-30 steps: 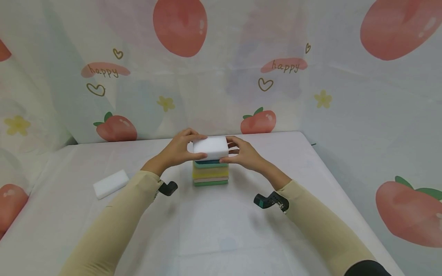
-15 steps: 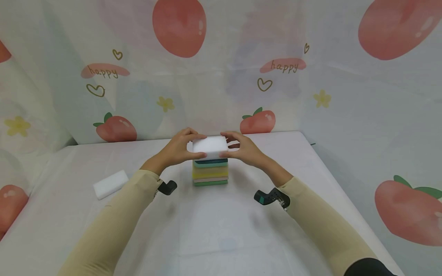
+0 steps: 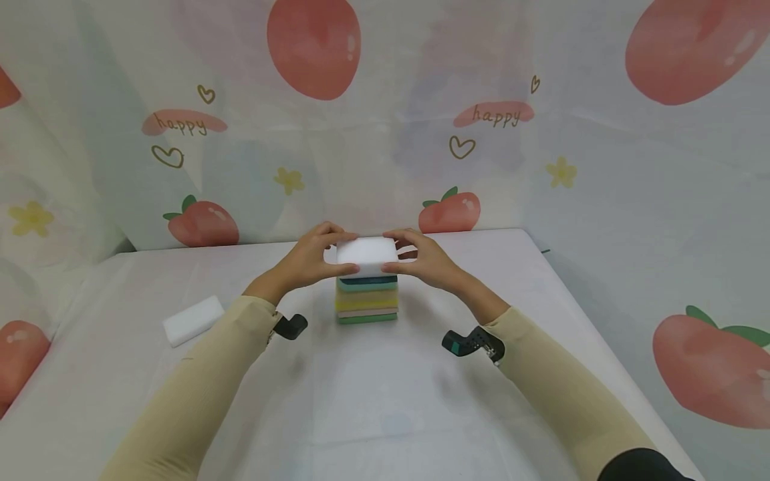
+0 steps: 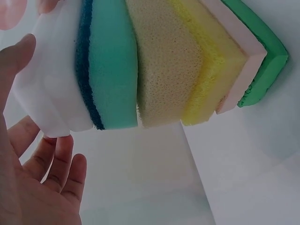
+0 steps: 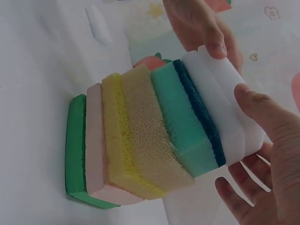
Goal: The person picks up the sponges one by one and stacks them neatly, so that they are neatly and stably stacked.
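A stack of sponges stands on the white-covered table, topped by white sponge (image 3: 367, 256); a seam in the wrist views suggests two white layers. My left hand (image 3: 309, 258) pinches its left end, thumb on the near face and fingers at the far side. At the right end my right hand (image 3: 426, 262) grips in the same way. Beneath the white lies a teal sponge (image 4: 114, 70) with a dark blue scrubbing layer (image 5: 200, 112). Lower down come a tan sponge (image 4: 164, 65), a yellow sponge (image 5: 115, 140), a pale pink one (image 5: 95, 140) and a green one (image 5: 76, 145) at the bottom.
Another white sponge (image 3: 193, 321) lies by itself on the table (image 3: 373, 401), left of the stack and beside the left sleeve (image 3: 198, 374). A printed cloth backdrop (image 3: 373, 153) rises along the table's far edge.
The right hand has shifted its hold slightly, its index finger now over the white sponge's back edge and its thumb a little higher. Left hand and stack stay nearly still.
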Action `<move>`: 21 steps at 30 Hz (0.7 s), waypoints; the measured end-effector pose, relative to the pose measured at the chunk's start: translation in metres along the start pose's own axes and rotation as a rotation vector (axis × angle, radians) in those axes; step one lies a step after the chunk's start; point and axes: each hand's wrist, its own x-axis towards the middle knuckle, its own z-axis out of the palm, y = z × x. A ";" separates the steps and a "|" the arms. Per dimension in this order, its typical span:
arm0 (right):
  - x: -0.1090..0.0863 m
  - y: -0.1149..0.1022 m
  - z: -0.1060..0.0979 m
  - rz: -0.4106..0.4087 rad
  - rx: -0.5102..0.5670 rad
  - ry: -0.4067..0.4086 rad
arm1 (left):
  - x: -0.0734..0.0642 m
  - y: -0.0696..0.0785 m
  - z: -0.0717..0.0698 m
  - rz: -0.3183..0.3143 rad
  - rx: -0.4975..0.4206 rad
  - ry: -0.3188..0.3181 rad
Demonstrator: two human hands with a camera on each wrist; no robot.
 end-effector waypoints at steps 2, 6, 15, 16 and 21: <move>0.000 0.000 0.000 0.001 -0.001 -0.001 | -0.001 -0.001 0.000 -0.008 -0.008 0.001; 0.000 -0.001 0.000 0.004 -0.005 0.000 | -0.003 -0.003 -0.002 -0.018 -0.019 0.008; 0.000 -0.001 0.001 0.003 0.018 0.002 | -0.010 -0.007 -0.006 -0.016 -0.030 0.034; 0.000 -0.001 0.002 0.003 0.018 0.002 | -0.011 -0.007 -0.007 -0.016 -0.031 0.036; 0.000 0.000 0.003 -0.002 0.036 0.006 | -0.017 -0.012 -0.010 -0.025 -0.027 0.043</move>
